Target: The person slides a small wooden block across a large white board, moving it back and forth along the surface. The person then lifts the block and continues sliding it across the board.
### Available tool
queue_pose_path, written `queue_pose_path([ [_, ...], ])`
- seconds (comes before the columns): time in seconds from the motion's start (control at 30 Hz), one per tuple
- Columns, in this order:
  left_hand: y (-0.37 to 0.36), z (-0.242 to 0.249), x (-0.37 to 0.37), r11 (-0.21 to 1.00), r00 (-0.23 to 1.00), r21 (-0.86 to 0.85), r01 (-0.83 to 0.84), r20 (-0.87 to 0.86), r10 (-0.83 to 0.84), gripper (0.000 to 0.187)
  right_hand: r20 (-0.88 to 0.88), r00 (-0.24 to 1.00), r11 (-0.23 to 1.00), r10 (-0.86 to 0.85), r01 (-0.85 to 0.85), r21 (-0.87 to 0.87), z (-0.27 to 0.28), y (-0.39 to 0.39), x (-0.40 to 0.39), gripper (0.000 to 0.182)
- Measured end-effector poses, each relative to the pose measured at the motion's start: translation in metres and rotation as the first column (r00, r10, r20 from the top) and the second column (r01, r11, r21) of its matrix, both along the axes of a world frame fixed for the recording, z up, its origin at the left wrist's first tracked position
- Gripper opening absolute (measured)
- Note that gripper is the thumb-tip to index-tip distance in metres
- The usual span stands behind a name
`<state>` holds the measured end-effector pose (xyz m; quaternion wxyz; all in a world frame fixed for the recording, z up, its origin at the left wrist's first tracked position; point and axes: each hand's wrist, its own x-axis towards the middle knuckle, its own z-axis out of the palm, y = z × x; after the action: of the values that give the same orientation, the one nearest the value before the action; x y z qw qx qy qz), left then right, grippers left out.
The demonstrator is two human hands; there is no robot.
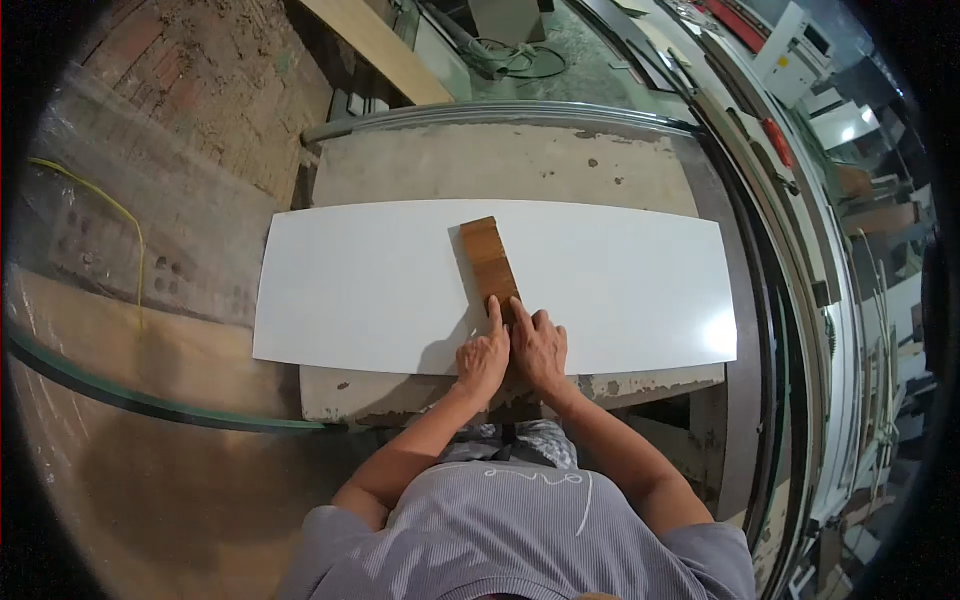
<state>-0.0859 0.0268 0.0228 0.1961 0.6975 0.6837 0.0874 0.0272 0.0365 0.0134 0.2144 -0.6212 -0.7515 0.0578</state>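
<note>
A short brown wooden block (487,258) lies slightly slanted on a long white panel (345,285). My left hand (483,357) grips the near end of the block from the left, its index finger stretched along the wood. From the right, my right hand (540,352) holds that same end, with its index finger also laid on the block and the other fingers curled. The two hands almost touch each other. Beneath my palms the block's lowest part is hidden. The panel rests flat on a worn, chipped worktable (450,165).
Metal rails (520,112) run along the table's far edge. Long strips and profiles (770,210) line the right side. A glass edge (170,408) and a yellow cord (125,212) are at left. Behind the rails, a coiled cable (525,62) lies on the floor.
</note>
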Motion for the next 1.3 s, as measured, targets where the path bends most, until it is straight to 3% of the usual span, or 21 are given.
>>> queue_pose_path([
  [0.27,0.047,0.002,0.003,0.996,0.999,-0.087,-0.032,-0.029,0.030,0.063,-0.008,1.000,0.998,0.008,-0.009,-0.063,-0.001,0.047,-0.001,0.043],
  [0.93,0.178,-0.006,0.006,0.993,0.993,0.073,-0.097,-0.064,0.101,0.053,-0.032,0.999,1.000,-0.018,0.018,0.004,-0.011,0.176,-0.001,0.041],
  [1.13,0.194,-0.010,0.010,0.989,0.987,0.090,-0.119,-0.094,0.127,0.051,-0.006,0.999,0.996,-0.049,0.049,-0.078,-0.002,0.187,-0.003,0.038],
  [1.3,0.187,-0.013,0.011,0.984,0.988,0.128,-0.127,-0.071,0.137,0.051,-0.008,0.999,0.998,-0.045,0.045,-0.039,-0.007,0.182,-0.002,0.038],
])
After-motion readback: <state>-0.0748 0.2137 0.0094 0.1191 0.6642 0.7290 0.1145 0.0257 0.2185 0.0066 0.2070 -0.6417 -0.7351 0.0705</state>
